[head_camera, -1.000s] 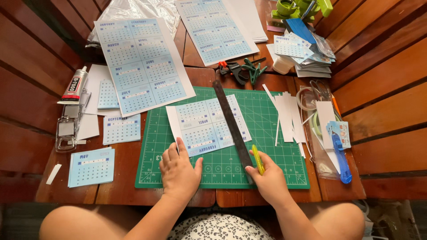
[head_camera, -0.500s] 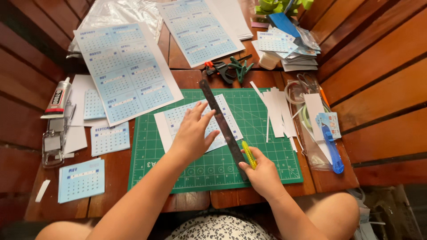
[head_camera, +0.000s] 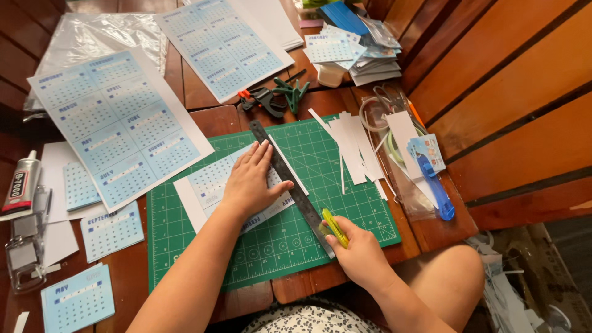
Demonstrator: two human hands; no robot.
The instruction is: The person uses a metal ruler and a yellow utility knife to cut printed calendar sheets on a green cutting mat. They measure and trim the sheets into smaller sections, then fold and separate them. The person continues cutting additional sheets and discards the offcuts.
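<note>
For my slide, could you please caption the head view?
Left hand presses a ruler on paper over a green mat; right hand holds a yellow knife.

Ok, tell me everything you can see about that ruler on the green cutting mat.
The ruler is a long, narrow, dark grey strip, metal by its look. It lies flat and diagonal on the green cutting mat, across the edge of a pale blue calendar sheet. The left hand presses it down, fingers spread. At its near end the right hand holds a yellow-green knife against its edge.

bright daylight | soft shadows | sharp | wide-angle bending at edges
</note>
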